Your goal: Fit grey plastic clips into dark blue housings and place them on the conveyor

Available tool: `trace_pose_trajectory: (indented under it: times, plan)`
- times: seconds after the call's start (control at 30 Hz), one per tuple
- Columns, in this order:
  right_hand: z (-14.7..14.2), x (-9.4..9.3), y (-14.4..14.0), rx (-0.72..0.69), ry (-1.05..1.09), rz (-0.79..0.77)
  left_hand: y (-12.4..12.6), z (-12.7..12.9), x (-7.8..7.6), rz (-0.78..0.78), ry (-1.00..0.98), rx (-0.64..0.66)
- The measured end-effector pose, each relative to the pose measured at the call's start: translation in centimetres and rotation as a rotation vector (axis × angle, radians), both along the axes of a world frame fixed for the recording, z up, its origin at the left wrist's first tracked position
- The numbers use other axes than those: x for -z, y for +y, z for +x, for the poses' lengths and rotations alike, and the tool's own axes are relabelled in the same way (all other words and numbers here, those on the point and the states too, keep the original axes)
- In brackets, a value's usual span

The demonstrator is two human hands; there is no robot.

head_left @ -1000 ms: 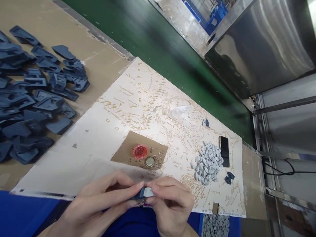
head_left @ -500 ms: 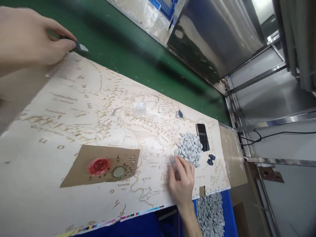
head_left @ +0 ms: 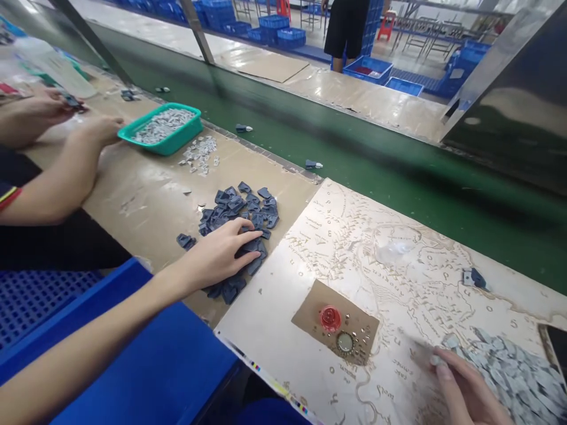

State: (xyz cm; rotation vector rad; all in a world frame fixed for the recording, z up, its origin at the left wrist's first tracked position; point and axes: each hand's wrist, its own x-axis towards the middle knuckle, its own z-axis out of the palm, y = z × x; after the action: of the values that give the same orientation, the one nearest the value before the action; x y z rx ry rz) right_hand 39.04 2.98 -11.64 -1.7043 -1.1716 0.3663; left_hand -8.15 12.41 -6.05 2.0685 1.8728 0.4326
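Note:
My left hand (head_left: pixel 228 251) reaches over a heap of dark blue plastic pieces (head_left: pixel 230 203), fingers spread and touching those at the near right side. My right hand (head_left: pixel 472 386) pinches a small light grey piece (head_left: pixel 436 359) between thumb and forefinger. Beside it is a pile of grey plastic pieces (head_left: pixel 514 372) on a printed map sheet (head_left: pixel 274 313). A brown card (head_left: pixel 310 313) on the sheet carries a small red pot (head_left: pixel 330 319), a round pale disc (head_left: pixel 345 342) and several drops. A dark blue piece joined to a grey one (head_left: pixel 475 278) lies farther back.
Several dark pieces with pale tips, one a joined piece (head_left: pixel 313 164), lie on the green belt (head_left: pixel 274 144). A co-worker's hands (head_left: pixel 95 130) are at the left near a green tray (head_left: pixel 177 141) of grey parts. A phone (head_left: pixel 556 342) lies at the right edge.
The view has swung left. My left hand has let go of a dark piece with a pale tip at the belt and moved to the dark heap. My right hand now pinches a grey piece.

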Motion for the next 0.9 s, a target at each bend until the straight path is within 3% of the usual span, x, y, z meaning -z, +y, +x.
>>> trace_pose_trajectory:
  times: [0.1, 0.3, 0.43, 0.5, 0.63, 0.73, 0.8, 0.9]
  plan:
    - [-2.6, -0.6, -0.7, -0.061, 0.188, -0.083, -1.0, 1.5, 1.1, 0.044, -0.147, 0.016]
    - [-6.7, -1.3, -1.5, -0.288, 0.555, -0.086, -5.3, 4.3, 0.9, 0.195, -0.497, 0.069]
    - [-8.6, -2.5, -1.9, -0.455, 0.636, -0.185, -8.4, 6.1, 1.1, 0.269, -0.740, 0.101]
    - [-9.4, -3.0, -2.4, -0.438, 0.641, -0.207, -9.6, 7.0, 1.2, 0.243, -0.866, 0.092]
    - [-10.5, -2.7, -3.0, -0.332, 0.520, -0.216, -11.7, 8.5, 2.5, 0.095, -1.089, -0.119]
    - [-10.5, -2.3, -3.1, -0.315, 0.322, -0.269, -12.9, 9.8, 3.5, 0.061, -1.196, -0.151]
    - [-10.6, -2.4, -3.0, -0.338, 0.103, -0.227, -13.5, 10.8, 3.8, 0.096, -1.202, -0.222]
    - [-10.7, -2.5, -2.5, -0.472, -0.187, -0.062, -14.0, 11.7, 3.9, 0.063, -1.184, -0.432]
